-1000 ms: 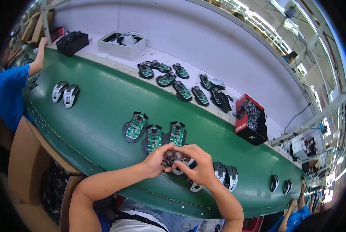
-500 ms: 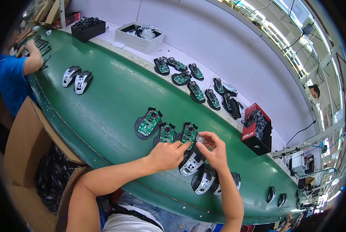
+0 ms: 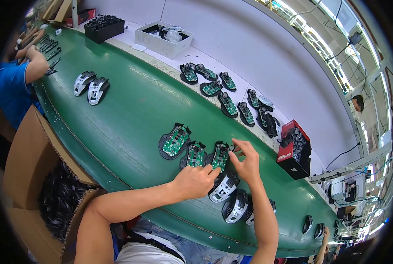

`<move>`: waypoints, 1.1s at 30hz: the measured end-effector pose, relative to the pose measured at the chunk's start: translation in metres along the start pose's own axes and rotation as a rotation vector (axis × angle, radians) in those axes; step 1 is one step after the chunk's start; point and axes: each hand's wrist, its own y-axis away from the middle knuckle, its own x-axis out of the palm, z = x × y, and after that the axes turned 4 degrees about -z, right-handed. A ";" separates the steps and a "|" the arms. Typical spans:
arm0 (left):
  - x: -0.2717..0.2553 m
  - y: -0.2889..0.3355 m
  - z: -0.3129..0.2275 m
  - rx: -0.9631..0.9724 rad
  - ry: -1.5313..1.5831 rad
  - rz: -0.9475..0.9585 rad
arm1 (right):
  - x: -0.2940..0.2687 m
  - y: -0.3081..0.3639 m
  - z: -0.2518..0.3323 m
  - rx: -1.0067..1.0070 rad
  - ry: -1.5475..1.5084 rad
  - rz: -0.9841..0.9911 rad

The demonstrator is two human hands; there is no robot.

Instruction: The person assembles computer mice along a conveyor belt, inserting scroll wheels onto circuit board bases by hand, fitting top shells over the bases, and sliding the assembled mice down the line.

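An open computer-mouse base with a green circuit board lies on the green belt. My left hand is closed at its near end, index finger and thumb against it. At its far right corner my right hand pinches a small round scroll wheel, partly hidden by the fingertips. To the left lie two more open mouse bases, one close by and one farther off. Nearer me, by my right forearm, sit several silver-and-black mice, including one just below the base.
Several mouse bases lie on the ledge behind the green belt. A red-and-black box of small parts stands right. A white bin and black tray stand far left. An open carton is near left; a co-worker sits beyond.
My right hand has moved the scroll wheel slightly up and right, beside the base's far end. The whole scene has shifted slightly in view. A hand now reaches a mouse at far right.
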 end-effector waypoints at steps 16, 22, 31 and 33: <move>0.005 0.007 -0.006 0.026 -0.006 0.056 | 0.010 0.001 -0.013 -0.023 0.067 0.056; 0.007 0.007 -0.009 0.002 -0.076 0.141 | 0.000 -0.008 -0.003 -0.092 0.245 0.100; 0.012 0.009 -0.010 0.021 -0.071 0.174 | 0.013 0.004 0.008 -0.152 0.689 0.158; 0.011 0.010 -0.010 0.020 -0.070 0.177 | 0.014 0.004 -0.001 -0.144 0.674 0.167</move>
